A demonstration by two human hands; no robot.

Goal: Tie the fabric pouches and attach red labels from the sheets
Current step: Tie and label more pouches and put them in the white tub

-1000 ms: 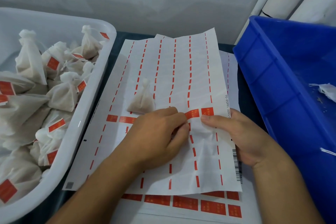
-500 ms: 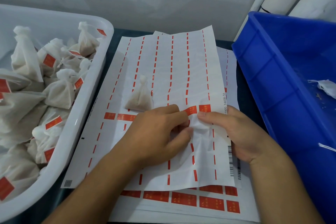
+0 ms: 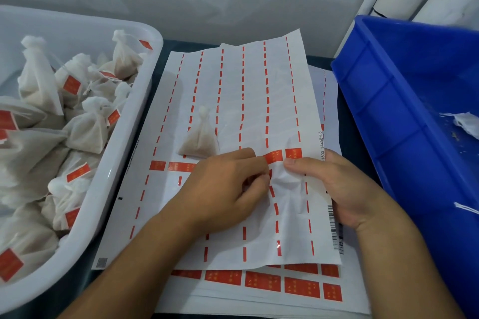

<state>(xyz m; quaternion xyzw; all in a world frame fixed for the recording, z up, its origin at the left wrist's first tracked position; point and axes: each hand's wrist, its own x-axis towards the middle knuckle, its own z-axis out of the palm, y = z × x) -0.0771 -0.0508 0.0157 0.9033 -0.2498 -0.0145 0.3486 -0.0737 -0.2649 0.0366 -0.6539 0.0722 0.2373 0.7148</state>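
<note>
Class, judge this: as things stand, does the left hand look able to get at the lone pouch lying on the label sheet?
Probably yes: the pouch lies uncovered just beyond the left hand, nothing between them.

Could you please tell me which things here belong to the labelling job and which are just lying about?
In the job: top label sheet, red label, loose pouch, left hand, right hand, white tub of labelled pouches.
Lying about: blue bin, white scrap inside it.
</note>
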